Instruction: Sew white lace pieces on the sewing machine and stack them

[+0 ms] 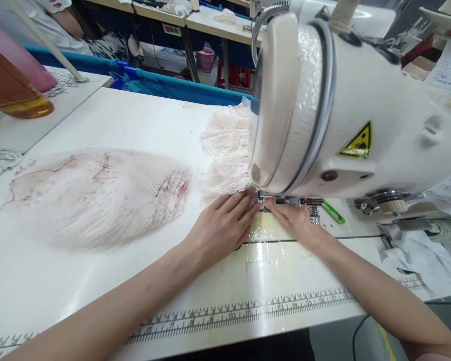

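Note:
My left hand lies flat with fingers stretched out, pressing thin pale lace fabric on the bed of a white sewing machine. Its fingertips point at the presser foot. My right hand rests palm down on the same fabric just right of the foot, fingers extended toward the needle. More finished lace pieces are bunched behind the machine head. Part of my right hand sits under the machine's arm.
A pile of sheer pale fabric pieces with red and dark stitching lies on the white table at the left. A printed ruler runs along the front edge. An amber bottle stands far left. Green tool by the machine.

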Tool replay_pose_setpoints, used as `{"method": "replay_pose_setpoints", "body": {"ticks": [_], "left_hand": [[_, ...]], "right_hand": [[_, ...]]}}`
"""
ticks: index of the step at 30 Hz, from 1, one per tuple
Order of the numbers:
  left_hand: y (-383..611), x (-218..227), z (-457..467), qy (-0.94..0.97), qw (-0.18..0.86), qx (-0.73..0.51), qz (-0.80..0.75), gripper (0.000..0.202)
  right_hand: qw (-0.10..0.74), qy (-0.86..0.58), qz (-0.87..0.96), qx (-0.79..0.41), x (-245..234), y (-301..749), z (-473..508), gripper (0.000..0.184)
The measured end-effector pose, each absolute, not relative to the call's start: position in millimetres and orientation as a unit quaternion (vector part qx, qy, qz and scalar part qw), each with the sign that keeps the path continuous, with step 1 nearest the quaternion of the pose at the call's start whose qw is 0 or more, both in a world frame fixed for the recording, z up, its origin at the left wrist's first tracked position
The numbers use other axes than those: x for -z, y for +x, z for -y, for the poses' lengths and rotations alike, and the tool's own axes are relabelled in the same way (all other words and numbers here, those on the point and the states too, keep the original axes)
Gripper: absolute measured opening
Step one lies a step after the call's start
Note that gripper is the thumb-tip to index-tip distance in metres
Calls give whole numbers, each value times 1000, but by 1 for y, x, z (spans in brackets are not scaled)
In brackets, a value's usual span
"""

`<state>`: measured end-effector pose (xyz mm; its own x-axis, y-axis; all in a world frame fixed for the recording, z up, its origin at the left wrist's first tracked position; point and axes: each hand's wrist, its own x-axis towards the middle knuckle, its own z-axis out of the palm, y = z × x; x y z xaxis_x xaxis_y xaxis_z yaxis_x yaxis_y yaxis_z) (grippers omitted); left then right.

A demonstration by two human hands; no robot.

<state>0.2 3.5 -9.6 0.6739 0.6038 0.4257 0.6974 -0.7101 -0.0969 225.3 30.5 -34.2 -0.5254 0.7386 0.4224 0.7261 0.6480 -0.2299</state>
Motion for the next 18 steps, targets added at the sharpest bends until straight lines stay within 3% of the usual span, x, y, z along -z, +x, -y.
{"method": "replay_pose_setpoints", "body": {"ticks": [6, 18], "left_hand": [[1, 12, 2, -913, 157, 196, 320, 33], [0, 16, -4, -905, 122, 190, 361, 33]], "right_hand": [[227, -405, 885, 37, 18, 222, -16, 27], [198, -425, 882, -49, 17, 221, -10, 35]]}}
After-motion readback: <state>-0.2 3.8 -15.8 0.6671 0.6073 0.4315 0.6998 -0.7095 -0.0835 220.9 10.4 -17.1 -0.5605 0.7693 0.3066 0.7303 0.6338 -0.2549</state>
